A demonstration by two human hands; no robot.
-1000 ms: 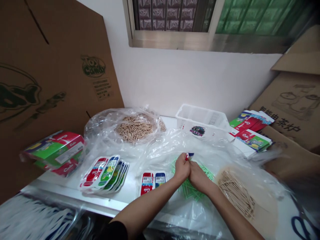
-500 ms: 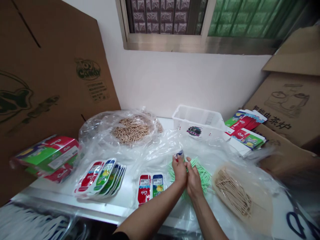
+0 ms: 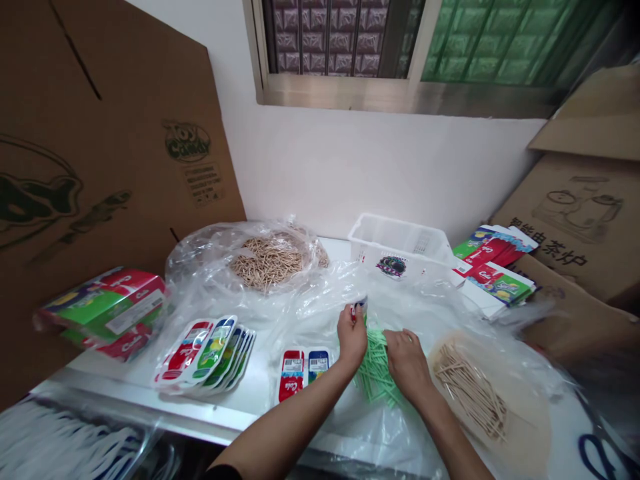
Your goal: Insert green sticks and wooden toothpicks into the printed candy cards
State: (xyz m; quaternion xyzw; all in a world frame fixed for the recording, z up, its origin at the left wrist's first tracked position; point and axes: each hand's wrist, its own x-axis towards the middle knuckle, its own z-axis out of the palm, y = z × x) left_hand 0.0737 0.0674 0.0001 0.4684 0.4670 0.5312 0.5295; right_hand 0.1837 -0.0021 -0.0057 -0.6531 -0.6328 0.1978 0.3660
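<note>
My left hand [image 3: 353, 337] is closed round a small printed packet [image 3: 365, 303], with white, red and blue showing past the fingers. Most of that packet is hidden. Just to the right, my right hand [image 3: 407, 360] rests against a heap of light green sticks [image 3: 375, 373], its fingers bent; the fingertips are partly hidden, so what they pinch cannot be made out. A red and blue cola and lemon blister pack [image 3: 291, 377] lies flat left of my left forearm. Clear plastic sheeting [image 3: 320, 300] lies under the sticks.
A bag of brown sticks [image 3: 267, 263] and a white basket [image 3: 400, 243] stand at the back. Overlapping packs [image 3: 210, 353] and a printed box [image 3: 110, 310] are at left. Brown sticks [image 3: 473, 390], scissors [image 3: 597, 457] and flat cartons [image 3: 497, 263] are at right.
My hands, together before, are now apart. The right hand has moved down and right onto the green sticks, while the left still holds the packet. The view has shifted slightly.
</note>
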